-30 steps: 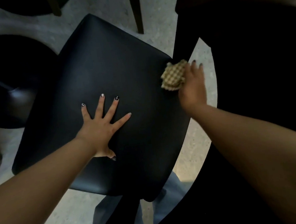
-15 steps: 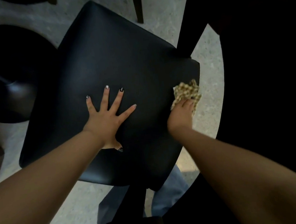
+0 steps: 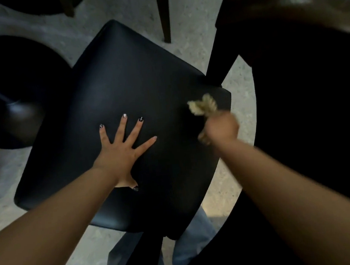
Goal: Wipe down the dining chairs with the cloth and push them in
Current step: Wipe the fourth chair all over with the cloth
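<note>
A black padded chair seat [image 3: 120, 77] fills the middle of the head view, seen from above. My left hand [image 3: 121, 148] lies flat on it with fingers spread, pressing down near the centre. My right hand [image 3: 221, 127] grips a beige checked cloth [image 3: 202, 106] near the seat's right edge; the hand is blurred by motion. The cloth bunches out ahead of the knuckles and a bit shows below the hand.
A dark round table [image 3: 308, 96] with a brown glossy rim curves along the right. A round black stool seat [image 3: 10, 91] stands at the left. Dark chair legs [image 3: 163, 12] rise at the top. Grey speckled floor [image 3: 41, 243] surrounds the chair; my trouser legs [image 3: 190, 245] show below.
My right hand swept the cloth from the seat's far right corner back along the right edge and now moves fast over the right side. My left hand stayed flat on the seat.
</note>
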